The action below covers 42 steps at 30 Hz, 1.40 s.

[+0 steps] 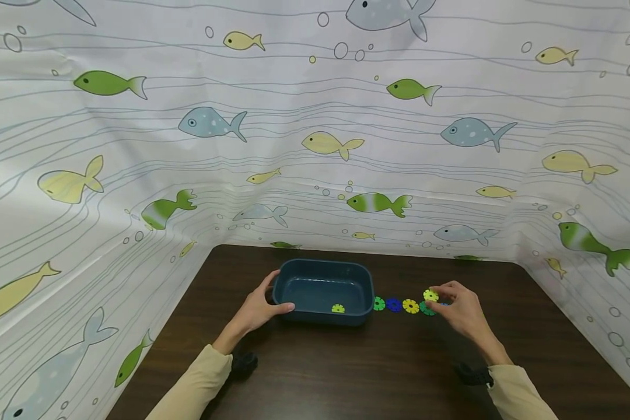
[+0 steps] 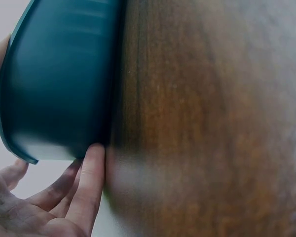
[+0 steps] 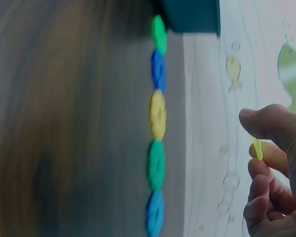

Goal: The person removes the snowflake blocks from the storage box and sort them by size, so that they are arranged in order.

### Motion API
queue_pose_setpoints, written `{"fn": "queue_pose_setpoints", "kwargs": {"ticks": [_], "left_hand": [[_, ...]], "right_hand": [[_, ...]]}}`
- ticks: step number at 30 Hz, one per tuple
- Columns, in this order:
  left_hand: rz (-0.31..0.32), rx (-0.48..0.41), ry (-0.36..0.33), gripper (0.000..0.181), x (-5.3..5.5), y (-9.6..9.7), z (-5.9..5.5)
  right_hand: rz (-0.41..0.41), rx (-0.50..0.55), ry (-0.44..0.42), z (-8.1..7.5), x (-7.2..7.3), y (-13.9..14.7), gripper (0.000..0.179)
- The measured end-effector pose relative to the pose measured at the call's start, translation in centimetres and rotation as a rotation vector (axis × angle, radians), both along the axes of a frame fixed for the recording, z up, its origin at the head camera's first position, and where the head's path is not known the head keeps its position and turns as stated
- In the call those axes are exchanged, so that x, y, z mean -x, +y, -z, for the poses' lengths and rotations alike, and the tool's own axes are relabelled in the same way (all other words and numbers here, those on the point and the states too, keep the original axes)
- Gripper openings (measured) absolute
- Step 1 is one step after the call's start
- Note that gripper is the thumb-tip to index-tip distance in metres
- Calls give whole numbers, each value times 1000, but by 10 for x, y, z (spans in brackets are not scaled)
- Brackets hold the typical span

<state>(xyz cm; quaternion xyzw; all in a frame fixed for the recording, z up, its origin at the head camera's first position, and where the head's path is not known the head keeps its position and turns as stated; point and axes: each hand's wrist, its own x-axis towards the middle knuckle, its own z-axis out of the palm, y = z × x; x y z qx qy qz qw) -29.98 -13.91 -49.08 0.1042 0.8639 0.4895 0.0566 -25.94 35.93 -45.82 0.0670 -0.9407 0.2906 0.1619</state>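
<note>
A dark teal plastic tub (image 1: pixel 322 318) sits on the table, with one yellow-green snowflake disc (image 1: pixel 338 308) inside. My left hand (image 1: pixel 256 306) grips the tub's left end, thumb over the front rim; in the left wrist view its fingers (image 2: pixel 90 180) lie against the tub's outer wall, low by the table. My right hand (image 1: pixel 463 312) pinches a yellow snowflake disc (image 3: pixel 257 149) between thumb and fingers, raised over the right part of a row of discs. From the tub rightward, the row runs green (image 3: pixel 159 33), blue (image 3: pixel 158 70), yellow (image 3: pixel 158 114), green (image 3: pixel 156 164) and blue (image 3: pixel 155 213).
The dark wooden table (image 1: pixel 341 373) extends in front of the tub. A white sheet (image 1: pixel 294 221) printed with fish hangs behind it and along both sides. Dark bands (image 1: pixel 244 363) show at both wrists.
</note>
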Motion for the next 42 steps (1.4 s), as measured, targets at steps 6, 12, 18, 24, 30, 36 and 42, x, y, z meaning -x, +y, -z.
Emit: {"fn": "queue_pose_setpoints", "kwargs": {"ticks": [6,12,18,24,30,36,42], "left_hand": [[-4,12,-2,109,-1,1,3],[-8,24,-8,109,-1,1,4],[2,22,-3,109,0,1,3],[-9,28,-16,110,0,-3,3],[-14,25,-19,110,2,-3,1],[-23,32,-29,110,3,-2,2],[-12,31,-24,110,4,1,1]], "right_hand": [[68,-30,3,13,-7,37,34],[118,-54,-24,20,-13,74,36],[146,-99,-71,19,-10,108,38],[134,-100,-195,20,-5,127,43],[143,-103,-257,25,-1,136,48],[175,-35,-324,30,-1,141,55],[204,21,-368,29,-1,144,61]]}}
